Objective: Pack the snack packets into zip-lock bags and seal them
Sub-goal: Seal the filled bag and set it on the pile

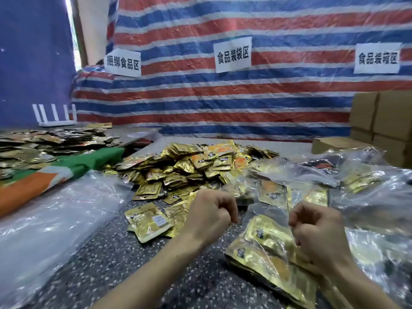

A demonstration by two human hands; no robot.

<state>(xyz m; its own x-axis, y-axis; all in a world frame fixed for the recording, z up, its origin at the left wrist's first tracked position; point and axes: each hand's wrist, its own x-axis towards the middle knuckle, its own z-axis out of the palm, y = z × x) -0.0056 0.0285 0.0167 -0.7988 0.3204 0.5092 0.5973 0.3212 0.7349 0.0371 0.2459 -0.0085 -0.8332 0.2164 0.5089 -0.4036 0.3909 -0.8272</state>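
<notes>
Right now both hands are up over the speckled bench (pixel 156 264), fingers curled tight. The right hand (pixel 316 233) pinches the upper edge of a clear zip-lock bag (pixel 265 210). The left hand (pixel 209 216) is curled the same way just beside that edge, but the film is so transparent I cannot tell whether it actually has hold of it. The bag lies between and below the hands, near the bench's front. Gold snack packets (pixel 263 255) are stacked inside it, and its lower end is hidden under the right forearm.

Just beyond the hands sits a big heap of loose packets (pixel 196 166). To the right, more filled bags (pixel 356 177) overlap in glare, their contents hard to read. Crumpled clear plastic (pixel 55 219) covers the left, cut off by the frame. Further left a flatter, darker packet pile (pixel 44 141) blurs out beside a green-and-orange sack (pixel 66 170). Cardboard boxes (pixel 383 121) stand far right against a striped tarp (pixel 223 97) bearing three paper signs (pixel 233 54).
</notes>
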